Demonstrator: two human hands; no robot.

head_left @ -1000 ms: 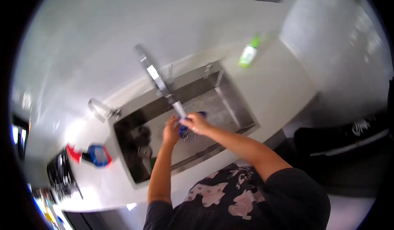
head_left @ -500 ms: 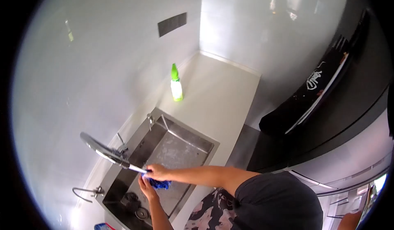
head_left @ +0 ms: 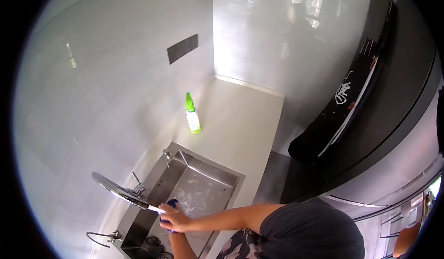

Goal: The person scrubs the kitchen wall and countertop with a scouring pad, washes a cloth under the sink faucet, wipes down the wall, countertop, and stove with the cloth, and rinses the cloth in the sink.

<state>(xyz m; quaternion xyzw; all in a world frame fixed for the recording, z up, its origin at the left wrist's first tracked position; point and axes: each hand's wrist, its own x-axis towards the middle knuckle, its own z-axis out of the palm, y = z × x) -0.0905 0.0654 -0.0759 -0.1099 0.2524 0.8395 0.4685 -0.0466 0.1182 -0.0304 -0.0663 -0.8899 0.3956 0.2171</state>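
In the head view, a blue cloth point(head_left: 172, 203) is bunched at my hands over the sink, under the running water point(head_left: 155, 208). My right hand point(head_left: 175, 219) is closed around it, with blue showing above and below the fingers. Beneath it is my left hand point(head_left: 177, 237), only its wrist end visible; its fingers are hidden behind the right hand. The water falls from a chrome faucet point(head_left: 122, 195) to the left. Wet, foamy patches mark the bottom of the steel sink point(head_left: 210, 185).
On the counter point(head_left: 236, 115) beyond the sink stands a white spray bottle point(head_left: 193, 121) with a green top. A soap dispenser point(head_left: 167, 156) and a small curved tap point(head_left: 113, 236) flank the faucet. A dark drain piece point(head_left: 154, 245) lies in the sink's near end.
My right hand has shifted down over my left hand, covering its fingers. The blue cloth now shows on both sides of the right hand. The view has tilted upward; water keeps running.
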